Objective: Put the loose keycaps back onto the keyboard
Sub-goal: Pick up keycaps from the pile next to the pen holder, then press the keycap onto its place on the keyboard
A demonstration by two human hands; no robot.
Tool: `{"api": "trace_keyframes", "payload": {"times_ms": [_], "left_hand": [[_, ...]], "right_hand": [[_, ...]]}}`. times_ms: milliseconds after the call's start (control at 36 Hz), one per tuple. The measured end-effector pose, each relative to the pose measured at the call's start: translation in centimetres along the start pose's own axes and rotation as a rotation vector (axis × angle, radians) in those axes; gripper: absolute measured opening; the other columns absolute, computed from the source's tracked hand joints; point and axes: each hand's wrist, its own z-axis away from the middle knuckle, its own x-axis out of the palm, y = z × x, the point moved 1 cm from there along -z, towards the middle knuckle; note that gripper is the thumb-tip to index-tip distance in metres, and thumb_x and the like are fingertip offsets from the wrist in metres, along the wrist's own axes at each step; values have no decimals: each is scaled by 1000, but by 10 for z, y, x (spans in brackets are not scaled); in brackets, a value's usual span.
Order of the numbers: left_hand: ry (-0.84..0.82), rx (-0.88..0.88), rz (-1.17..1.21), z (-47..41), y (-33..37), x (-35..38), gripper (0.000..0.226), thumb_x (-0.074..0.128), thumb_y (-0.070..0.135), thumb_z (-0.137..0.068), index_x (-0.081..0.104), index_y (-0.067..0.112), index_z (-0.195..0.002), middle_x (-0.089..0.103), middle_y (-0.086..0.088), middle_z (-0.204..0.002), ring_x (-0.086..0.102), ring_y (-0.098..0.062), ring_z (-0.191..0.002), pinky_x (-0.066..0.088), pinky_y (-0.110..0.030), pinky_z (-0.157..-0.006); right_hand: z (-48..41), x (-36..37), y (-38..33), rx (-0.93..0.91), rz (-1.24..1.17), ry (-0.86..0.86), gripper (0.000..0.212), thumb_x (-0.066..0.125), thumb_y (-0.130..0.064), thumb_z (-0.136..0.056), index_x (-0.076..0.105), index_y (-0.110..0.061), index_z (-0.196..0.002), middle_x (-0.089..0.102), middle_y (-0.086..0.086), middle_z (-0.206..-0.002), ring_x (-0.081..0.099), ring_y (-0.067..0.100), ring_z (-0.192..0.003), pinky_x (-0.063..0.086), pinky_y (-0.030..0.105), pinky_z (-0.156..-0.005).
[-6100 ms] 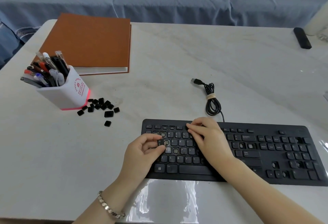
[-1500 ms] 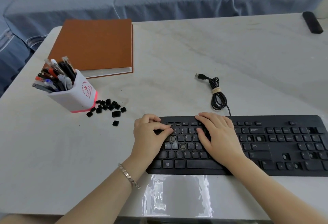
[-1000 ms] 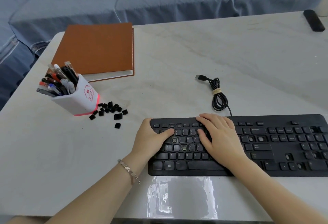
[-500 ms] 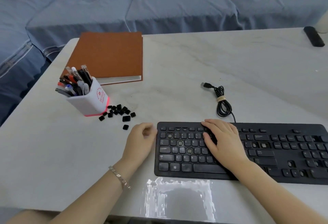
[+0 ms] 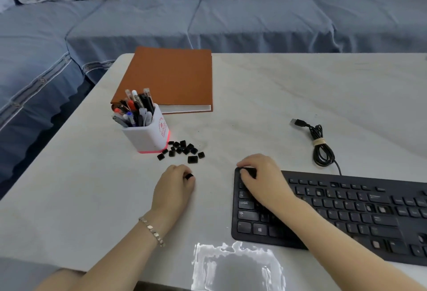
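Small, square black loose keycaps (image 5: 182,151) lie scattered on the white table (image 5: 69,198) beside a pen holder (image 5: 147,136). Just nearer, the left hand (image 5: 174,186) pinches 1 keycap (image 5: 189,176) in curled fingers. The right hand (image 5: 263,180), fingers loosely bent, rests on the left end of the black keyboard (image 5: 358,212).
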Motion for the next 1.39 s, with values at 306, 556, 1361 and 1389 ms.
{"api": "trace_keyframes", "payload": {"times_ms": [306,556,1361,1389], "left_hand": [[-89,-574,1450,19,9,-61,18,48,4,-95,65,-1,-92,69,-7,-73,67,-9,-64,56,-18,-59],[-160,-507,1577,27,14,-76,19,45,0,-91,65,-2,-90,73,-13,-79,71,-14,-69,54,-17,-55],[-139,-540,1256,56,34,-14,18,50,-11,-89,66,-4,-93,70,-20,-79,68,-20,-69,56,-20,-60],[-144,-537,1260,59,38,-11,18,50,-12,-89,66,-4,-92,69,-20,-78,67,-21,-68,57,-21,-61]], "right_hand": [[-58,63,-56,-282,333,-400,43,41,-5,-93,48,-17,-133,44,1,-136,36,20,-126,31,29,-102],[-62,72,-56,-256,430,-434,29,46,-15,-94,56,-15,-121,48,3,-120,39,20,-116,36,30,-88],[24,-35,-43,630,-1497,-89,23,40,3,-95,63,4,-96,63,20,-88,70,27,-81,56,21,-64],[28,-41,-42,654,-1554,-94,23,39,3,-94,62,5,-97,65,22,-88,70,28,-80,56,21,-61]]}}
